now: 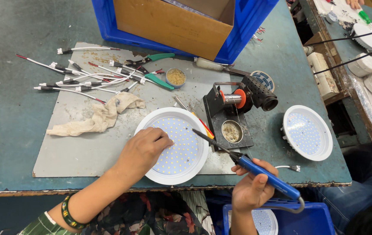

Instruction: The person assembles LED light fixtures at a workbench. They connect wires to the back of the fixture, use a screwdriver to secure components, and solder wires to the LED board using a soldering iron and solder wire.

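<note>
Left hand pressed flat on round LED lamp; right hand clamped on blue soldering iron: advise steady tip, lamp held firm.

Teal bench, worn front edge. Grey mat lies flat on it, stained. On the mat: bundle of white leads top left, green-handled cutters, small tin, crumpled rag, round LED lamp, black iron stand straddling its right edge. Directly on bench: second lamp right, blue crate with cardboard box at the back, short lead near the front edge.
</note>
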